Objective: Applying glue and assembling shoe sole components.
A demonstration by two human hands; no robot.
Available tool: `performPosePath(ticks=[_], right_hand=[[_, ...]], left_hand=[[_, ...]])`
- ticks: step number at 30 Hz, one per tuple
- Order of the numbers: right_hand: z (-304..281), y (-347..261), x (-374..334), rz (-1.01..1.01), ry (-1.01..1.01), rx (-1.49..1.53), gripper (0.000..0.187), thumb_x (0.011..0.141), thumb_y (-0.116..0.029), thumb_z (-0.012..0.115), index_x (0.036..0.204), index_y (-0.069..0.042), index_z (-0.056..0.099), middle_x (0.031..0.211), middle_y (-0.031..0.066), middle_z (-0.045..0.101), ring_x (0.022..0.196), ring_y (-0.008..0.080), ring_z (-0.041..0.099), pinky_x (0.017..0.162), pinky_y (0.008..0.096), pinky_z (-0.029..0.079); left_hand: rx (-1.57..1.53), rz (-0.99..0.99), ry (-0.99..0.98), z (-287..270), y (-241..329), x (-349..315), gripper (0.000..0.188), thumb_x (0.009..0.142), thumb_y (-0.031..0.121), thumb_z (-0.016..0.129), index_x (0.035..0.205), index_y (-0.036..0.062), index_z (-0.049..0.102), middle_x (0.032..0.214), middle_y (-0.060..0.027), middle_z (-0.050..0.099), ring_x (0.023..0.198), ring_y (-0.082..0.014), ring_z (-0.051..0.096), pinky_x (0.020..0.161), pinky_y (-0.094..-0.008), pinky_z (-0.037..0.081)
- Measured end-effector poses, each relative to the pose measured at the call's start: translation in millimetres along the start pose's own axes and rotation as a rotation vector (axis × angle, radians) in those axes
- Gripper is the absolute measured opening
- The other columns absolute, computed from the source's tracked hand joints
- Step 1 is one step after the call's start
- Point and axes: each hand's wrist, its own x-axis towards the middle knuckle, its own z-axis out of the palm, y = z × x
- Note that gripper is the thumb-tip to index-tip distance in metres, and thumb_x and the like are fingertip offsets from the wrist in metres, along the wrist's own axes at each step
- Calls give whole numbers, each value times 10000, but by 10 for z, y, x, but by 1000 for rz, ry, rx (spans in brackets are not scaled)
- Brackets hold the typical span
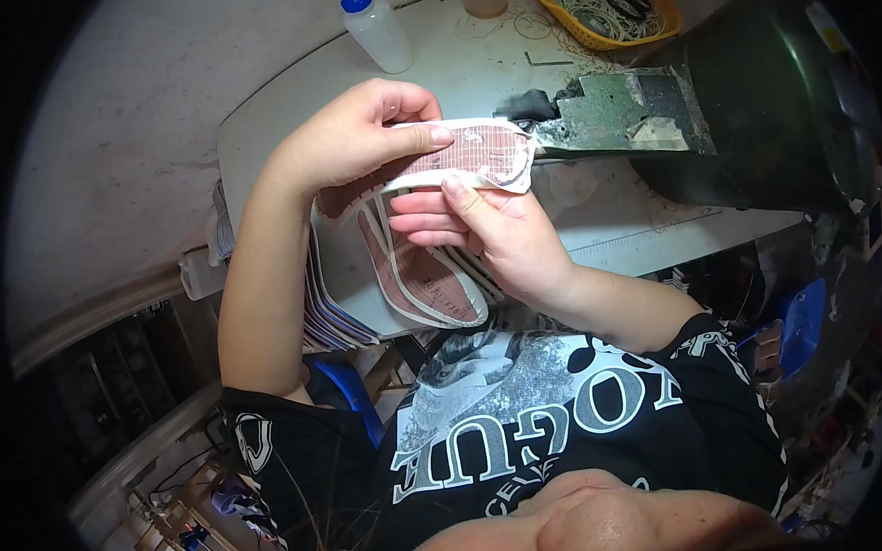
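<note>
Head view suggests the pink insole's (489,159) white edging (475,121) could skew or pucker if the hands guide it unevenly against the green machine arm (612,114). The insole lies between both hands, its far end at that arm's tip; the left hand (368,137) grips it thumb-on-top, the right hand (511,229) pinches its near edge, other fingers loosely extended.
</note>
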Motion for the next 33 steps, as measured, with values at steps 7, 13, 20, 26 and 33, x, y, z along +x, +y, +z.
performPosePath(ticks=[7,13,20,26,33], right_hand=[[53,-52,43,8,46,2,402,1077,-257,427,1264,86,524,1147,219,661,1040,265,690,904,329,572],[76,-191,31,79,74,-19,448,1075,-271,431,1196,140,564,1135,242,664,1020,268,697,876,311,581],[31,-199,25,93,90,-43,455,1077,-285,424,1145,133,591,1079,238,679,980,263,708,857,310,589],[11,-208,50,94,121,-129,454,1083,-293,405,1122,115,600,1066,237,682,966,260,712,861,312,591],[262,-89,-28,114,-45,-223,471,1060,-353,465,1097,83,639,1027,180,705,942,208,708,861,315,576]], left_hand=[[-5,8,8,-63,-54,39,252,963,251,659,947,0,645,807,15,643,738,-43,563,650,-220,469],[-81,3,59,11,-112,8,250,972,251,646,931,4,641,800,17,641,723,-41,562,642,-204,458],[-14,-31,182,147,-17,-55,255,963,249,656,865,14,643,747,27,623,679,-37,541,609,-207,441],[1,-28,235,181,-38,-104,256,941,262,685,836,31,647,736,41,617,660,-33,530,592,-203,426],[-310,21,178,147,-221,-486,198,961,229,654,912,37,654,811,8,659,719,-51,590,651,-200,473]])
